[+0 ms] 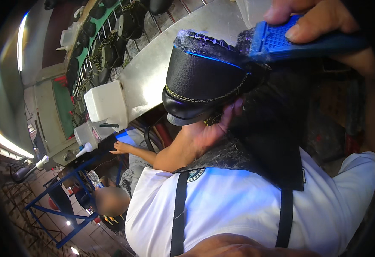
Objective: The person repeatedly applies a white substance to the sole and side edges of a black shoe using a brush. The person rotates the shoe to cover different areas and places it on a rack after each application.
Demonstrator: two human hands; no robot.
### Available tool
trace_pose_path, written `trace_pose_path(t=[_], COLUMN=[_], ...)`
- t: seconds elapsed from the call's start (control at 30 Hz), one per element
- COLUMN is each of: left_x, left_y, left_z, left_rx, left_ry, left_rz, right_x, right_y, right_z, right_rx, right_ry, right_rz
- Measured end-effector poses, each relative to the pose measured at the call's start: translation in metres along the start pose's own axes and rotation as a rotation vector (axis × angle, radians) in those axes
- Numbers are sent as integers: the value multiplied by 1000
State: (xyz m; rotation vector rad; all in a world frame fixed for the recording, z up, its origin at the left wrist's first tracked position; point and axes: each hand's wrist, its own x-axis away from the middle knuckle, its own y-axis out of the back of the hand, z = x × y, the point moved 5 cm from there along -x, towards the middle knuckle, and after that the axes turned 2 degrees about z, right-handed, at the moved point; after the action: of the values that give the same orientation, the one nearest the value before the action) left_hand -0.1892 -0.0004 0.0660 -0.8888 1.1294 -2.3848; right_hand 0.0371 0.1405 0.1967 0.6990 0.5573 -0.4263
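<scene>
A black leather shoe point(200, 77) with pale yellow stitching is held bottom up, its toe towards the left. My left hand point(211, 132) supports it from below, fingers curled round the upper; part of the hand is hidden behind the shoe. Along the shoe's upturned bottom edge runs a rough, whitish band point(204, 40) that looks coated and catches blue light. My right hand point(320, 21) grips a blue brush point(277, 40) with a textured grid on its block. Its dark bristles point(245, 41) meet the bottom of the shoe at the right end. A black apron point(277, 128) covers my front.
Beyond the shoe lies a shiny metal tabletop point(142, 81). A rack with several black shoes point(112, 53) stands at the far left. Nearer are a white plastic container point(106, 103) and a white nozzle bottle point(84, 149). Another person's arm point(131, 150) reaches in at left.
</scene>
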Motion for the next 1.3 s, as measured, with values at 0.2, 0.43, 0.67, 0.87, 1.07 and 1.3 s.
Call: trace_pose_path(t=[0.2, 0.43, 0.67, 0.87, 1.07, 1.3], left_x=[-5, -4, -4, -8, -9, -10], left_y=[1, 2, 4, 5, 11, 8], left_z=[10, 15, 21, 26, 26, 29], left_rx=[65, 53, 59, 108, 124, 96], left_ry=[-13, 44, 68, 97, 100, 111], left_rz=[-175, -36, -80, -77, -96, -111], right_x=[3, 3, 5, 6, 5, 25], right_y=[2, 3, 3, -1, 2, -5], right_z=[-1, -6, -5, -13, 6, -9], right_rx=[-29, -54, -65, -98, -31, -122], right_ry=[12, 58, 75, 135, 37, 113], right_rz=[1, -15, -60, -75, -25, -87])
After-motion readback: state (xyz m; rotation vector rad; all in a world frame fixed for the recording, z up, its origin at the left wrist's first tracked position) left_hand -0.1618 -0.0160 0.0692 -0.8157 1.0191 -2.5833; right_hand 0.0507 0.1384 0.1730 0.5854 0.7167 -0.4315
